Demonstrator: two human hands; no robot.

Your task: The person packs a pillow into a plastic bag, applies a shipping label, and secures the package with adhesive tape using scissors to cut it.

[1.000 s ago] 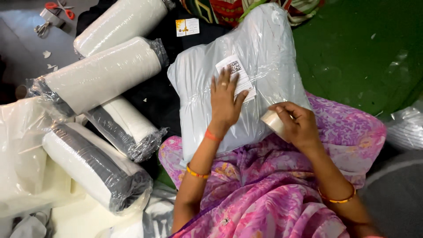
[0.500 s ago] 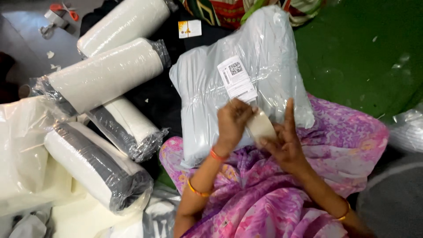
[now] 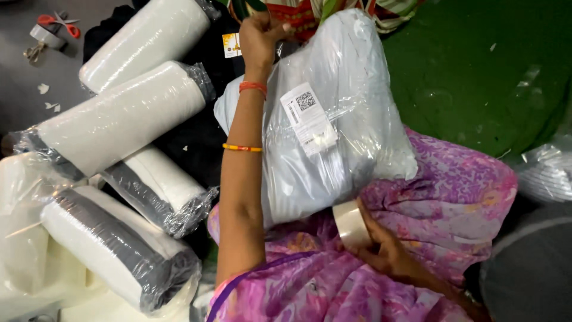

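Flanking one parcel (image 3: 333,137): four wrapped rolls (image 3: 119,119).

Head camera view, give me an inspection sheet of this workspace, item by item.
Surface: green floor mat; grey floor at left.
Job's things: large plastic-wrapped parcel on the lap, white label on its face; tape roll.
Clutter: wrapped white rolls, scissors, paper scraps.
Grips: left hand at the parcel's far end; right hand holds the tape roll at its near end.
Cables: nothing seen.
Surroundings: more plastic-wrapped goods at right.
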